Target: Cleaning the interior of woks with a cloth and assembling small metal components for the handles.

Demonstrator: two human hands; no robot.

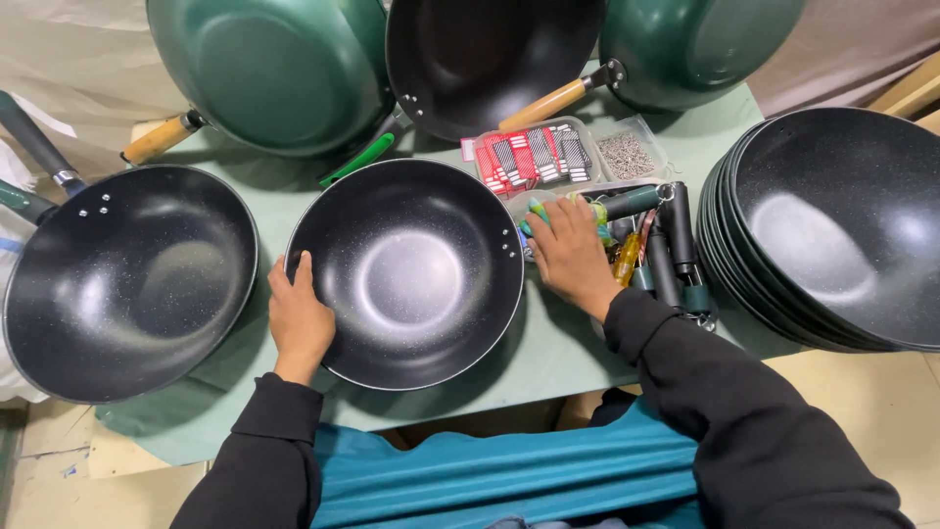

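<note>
While our left hand (299, 318) grips the left rim of the handleless black wok (406, 272), thumb over the edge, the wok sits centre on the green table mat (548, 353). Our right hand (570, 255) lies just right of it on a pile of dark handles (671, 245), fingers curled loosely; can't tell if it's clamped on one. Stack of black woks (832, 225) at right, finished wok with handle (122, 279) at left, tray of screws (627, 154) behind.

Both arms wear long black sleeves with ribbed cuffs ending at the wrists. The left hand (299, 323) and right hand (573, 257) are bare, without gloves. A teal garment covers the lap.
</note>
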